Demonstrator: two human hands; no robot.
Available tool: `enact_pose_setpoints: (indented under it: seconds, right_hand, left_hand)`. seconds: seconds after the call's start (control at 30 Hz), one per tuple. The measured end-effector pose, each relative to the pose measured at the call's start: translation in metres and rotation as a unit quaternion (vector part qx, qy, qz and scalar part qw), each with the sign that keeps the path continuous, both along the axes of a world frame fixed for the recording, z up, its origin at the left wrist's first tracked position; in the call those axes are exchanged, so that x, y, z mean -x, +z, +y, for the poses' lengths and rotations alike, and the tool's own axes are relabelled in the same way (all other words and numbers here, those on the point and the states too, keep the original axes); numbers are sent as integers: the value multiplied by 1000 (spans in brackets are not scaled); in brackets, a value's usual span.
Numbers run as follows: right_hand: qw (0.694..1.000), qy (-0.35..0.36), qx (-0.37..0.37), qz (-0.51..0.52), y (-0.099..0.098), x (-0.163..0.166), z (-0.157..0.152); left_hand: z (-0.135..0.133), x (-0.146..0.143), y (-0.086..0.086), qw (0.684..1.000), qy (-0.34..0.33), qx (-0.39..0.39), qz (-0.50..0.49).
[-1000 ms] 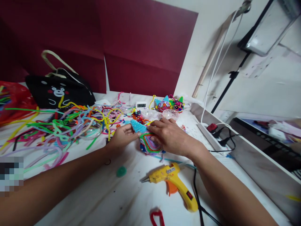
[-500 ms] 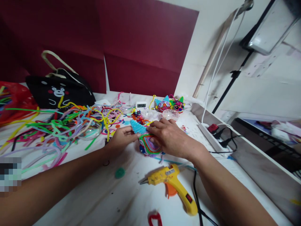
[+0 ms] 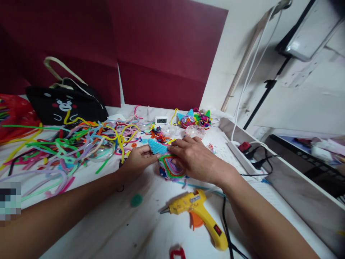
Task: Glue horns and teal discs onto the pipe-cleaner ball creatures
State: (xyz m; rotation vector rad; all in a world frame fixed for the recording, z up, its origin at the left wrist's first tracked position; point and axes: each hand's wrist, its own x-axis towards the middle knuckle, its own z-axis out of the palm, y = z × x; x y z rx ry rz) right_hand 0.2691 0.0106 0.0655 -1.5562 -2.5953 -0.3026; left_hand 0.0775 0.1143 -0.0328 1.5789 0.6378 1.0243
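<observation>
Head view: left hand [image 3: 138,157] pinches blue piece [image 3: 157,147]; right hand [image 3: 194,157], fingers curled, grips striped craft [image 3: 169,168].

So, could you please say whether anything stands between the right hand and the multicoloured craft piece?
Nothing visible does: the right hand already touches the multicoloured craft piece, while the yellow glue gun lies apart, lower in view.

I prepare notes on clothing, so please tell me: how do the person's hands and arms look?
The left hand and right hand are ungloved. The left forearm and right forearm show no sleeve, watch or bracelet within the picture. No ring is visible, though not every finger shows.
</observation>
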Motion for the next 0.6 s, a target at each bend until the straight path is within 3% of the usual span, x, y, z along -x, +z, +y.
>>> enact_pose_setpoints:
  seconds: [0.6]
  right_hand:
    - [1000, 5, 7, 12, 1, -1, -1]
  left_hand:
    - [0, 0, -3, 1000, -1, -3, 5]
